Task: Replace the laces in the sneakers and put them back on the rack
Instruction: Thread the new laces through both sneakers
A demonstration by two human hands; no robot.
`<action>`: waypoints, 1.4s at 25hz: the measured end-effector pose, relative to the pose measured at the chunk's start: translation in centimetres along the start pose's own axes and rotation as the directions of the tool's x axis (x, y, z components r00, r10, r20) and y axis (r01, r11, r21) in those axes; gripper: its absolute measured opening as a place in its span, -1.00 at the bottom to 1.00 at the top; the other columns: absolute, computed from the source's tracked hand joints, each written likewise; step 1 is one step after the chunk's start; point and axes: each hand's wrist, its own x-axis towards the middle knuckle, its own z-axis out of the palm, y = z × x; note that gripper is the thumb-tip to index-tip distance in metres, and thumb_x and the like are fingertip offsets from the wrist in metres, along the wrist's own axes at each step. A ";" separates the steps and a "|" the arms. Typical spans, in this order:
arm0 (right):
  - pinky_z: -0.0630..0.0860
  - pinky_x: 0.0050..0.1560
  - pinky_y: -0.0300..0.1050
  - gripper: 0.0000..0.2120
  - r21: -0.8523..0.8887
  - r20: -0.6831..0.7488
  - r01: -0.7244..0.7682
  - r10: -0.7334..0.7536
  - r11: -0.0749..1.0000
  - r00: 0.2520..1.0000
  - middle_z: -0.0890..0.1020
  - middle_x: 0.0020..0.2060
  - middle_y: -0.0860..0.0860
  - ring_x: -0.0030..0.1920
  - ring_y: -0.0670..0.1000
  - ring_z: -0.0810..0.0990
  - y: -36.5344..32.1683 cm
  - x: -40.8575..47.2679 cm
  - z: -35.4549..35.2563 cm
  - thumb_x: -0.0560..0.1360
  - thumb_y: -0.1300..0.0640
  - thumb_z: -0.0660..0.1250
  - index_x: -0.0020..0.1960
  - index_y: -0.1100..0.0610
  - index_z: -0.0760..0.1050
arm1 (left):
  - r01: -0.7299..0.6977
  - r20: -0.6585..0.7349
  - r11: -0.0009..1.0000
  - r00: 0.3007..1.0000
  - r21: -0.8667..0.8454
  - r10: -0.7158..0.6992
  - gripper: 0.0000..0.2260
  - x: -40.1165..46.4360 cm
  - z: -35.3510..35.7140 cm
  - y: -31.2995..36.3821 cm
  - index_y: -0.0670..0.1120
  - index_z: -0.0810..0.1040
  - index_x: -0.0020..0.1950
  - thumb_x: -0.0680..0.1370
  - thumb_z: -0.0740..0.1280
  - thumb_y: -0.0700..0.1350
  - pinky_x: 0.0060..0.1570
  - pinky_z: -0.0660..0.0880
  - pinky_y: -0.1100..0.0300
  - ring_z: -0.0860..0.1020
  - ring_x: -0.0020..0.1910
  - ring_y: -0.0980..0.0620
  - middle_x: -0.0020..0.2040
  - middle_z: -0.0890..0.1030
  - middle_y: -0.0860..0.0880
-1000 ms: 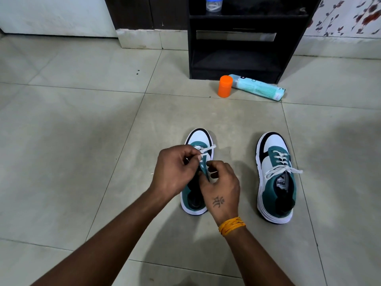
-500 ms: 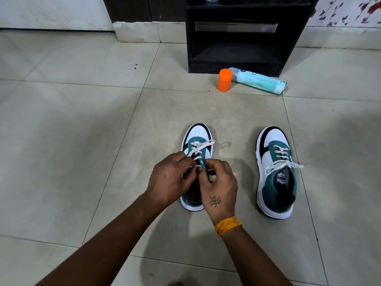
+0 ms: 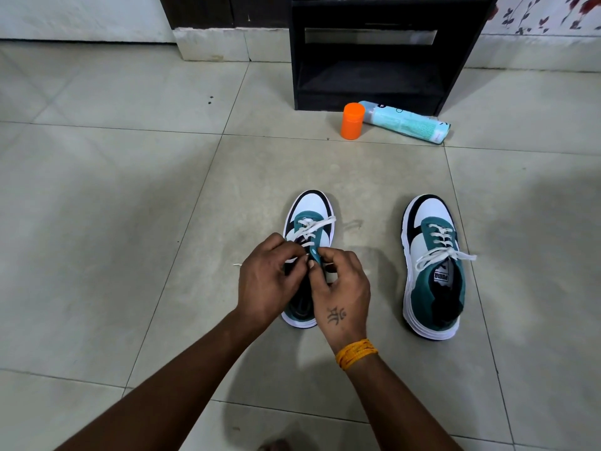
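The lacing of the left-hand sneaker [image 3: 309, 222] is in hand; it is sitting on the tiled floor [image 3: 130, 222] at the centre of the frame, toe pointing up the picture, with its white lace [image 3: 313, 224] crossed through the lower eyelets only; the left hand [image 3: 270, 281] and the right hand [image 3: 341, 288] are meeting over its tongue, both with fingers curled and pinching the lace where it is passing an upper eyelet; a loose lace tip [image 3: 237, 264] is poking out to the left of the left hand. The second sneaker [image 3: 432, 265], right of centre, is looking fully laced and tied, so the job is seemingly past halfway. The black shoe rack [image 3: 374, 89] is standing at the top of the frame, with an orange cap [image 3: 353, 121] and a teal spray can [image 3: 406, 122] lying just in front of it. Next, the lace end is probably needing threading through the remaining eyelets, evening out and tying, before both shoes are going onto the rack.
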 end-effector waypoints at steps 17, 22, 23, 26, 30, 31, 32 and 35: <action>0.57 -0.05 0.01 -0.89 -0.082 0.250 0.189 -0.164 0.979 0.954 0.66 -0.11 -0.13 -0.09 -0.07 0.62 0.5 3.9 -2.2 0.58 0.14 0.33 0.00 -0.01 0.62 | 0.152 -0.008 0.981 0.988 -0.124 -0.154 -0.86 -0.2 0.7 0.8 0.04 0.73 0.01 0.49 0.50 -0.16 -0.20 0.53 0.15 0.54 -0.23 0.19 -0.14 0.50 0.12; 0.57 -0.18 0.03 -0.90 -0.106 0.123 0.004 0.009 0.994 0.992 0.63 -0.27 -0.04 -0.25 0.06 0.61 2.1 4.1 -2.3 0.61 0.14 0.26 -0.06 0.04 0.51 | 0.159 -0.054 0.975 0.984 -0.157 -0.169 -0.65 -1.5 0.0 0.8 0.06 0.55 0.19 0.46 0.55 -0.12 -0.22 0.50 0.30 0.56 -0.19 0.21 0.09 0.48 0.13; 0.57 -0.19 0.07 -0.90 -0.136 0.078 -0.077 0.088 0.988 0.993 0.63 -0.28 0.01 -0.25 0.13 0.61 2.9 4.1 -2.3 0.60 0.15 0.24 -0.06 0.07 0.51 | 0.198 -0.060 0.966 0.976 -0.168 -0.211 -0.64 -1.7 -0.1 0.8 0.07 0.51 0.16 0.45 0.56 -0.10 -0.24 0.51 0.25 0.57 -0.18 0.17 0.09 0.48 0.14; 0.57 -0.17 0.13 -0.87 -0.222 0.007 -0.217 0.224 0.951 0.974 0.64 -0.26 0.12 -0.21 0.25 0.61 4.1 3.7 -3.0 0.58 0.15 0.22 -0.04 0.12 0.53 | 0.255 -0.070 0.945 0.959 -0.203 -0.274 -0.75 -2.0 0.3 0.3 0.01 0.49 -0.06 0.46 0.56 -0.08 -0.24 0.54 0.07 0.56 -0.20 0.09 -0.10 0.55 0.12; 0.48 -0.22 -0.03 -0.78 -0.243 0.146 0.067 -0.032 0.968 0.989 0.65 -0.25 0.03 -0.23 0.12 0.60 1.8 3.4 -3.1 0.61 0.10 0.24 0.23 0.02 0.53 | 0.227 -0.078 0.954 0.966 -0.196 -0.246 -0.78 -2.0 0.6 -0.1 -0.03 0.51 -0.12 0.48 0.55 -0.09 -0.21 0.53 0.07 0.55 -0.20 0.07 -0.18 0.56 0.09; 0.46 -0.22 -0.05 -0.81 -0.232 0.225 0.160 -0.107 0.960 0.969 0.67 -0.19 0.00 -0.20 0.09 0.61 1.0 3.4 -2.8 0.62 0.09 0.25 0.21 0.00 0.53 | 0.217 -0.082 0.957 0.968 -0.194 -0.236 -0.78 -2.0 0.6 -0.1 -0.04 0.51 -0.11 0.48 0.55 -0.10 -0.21 0.53 0.08 0.55 -0.21 0.07 -0.18 0.55 0.09; 0.44 -0.22 -0.06 -0.87 -0.238 0.271 0.225 -0.158 0.945 0.949 0.68 -0.15 -0.02 -0.18 0.07 0.61 0.6 3.4 -2.4 0.63 0.08 0.28 0.15 0.01 0.54 | 0.208 -0.086 0.960 0.970 -0.189 -0.227 -0.78 -2.0 0.7 -0.2 -0.04 0.51 -0.11 0.49 0.55 -0.10 -0.20 0.53 0.08 0.55 -0.21 0.08 -0.17 0.55 0.09; 0.41 -0.25 -0.03 -0.91 -0.361 0.206 0.204 -0.135 0.910 0.969 0.66 -0.16 0.06 -0.18 0.18 0.61 1.5 4.0 -2.4 0.62 0.09 0.26 -0.01 0.09 0.50 | 0.207 -0.090 0.960 0.970 -0.186 -0.226 -0.79 -2.2 0.8 -0.2 -0.03 0.50 -0.10 0.50 0.54 -0.09 -0.21 0.53 0.07 0.55 -0.20 0.09 -0.16 0.54 0.10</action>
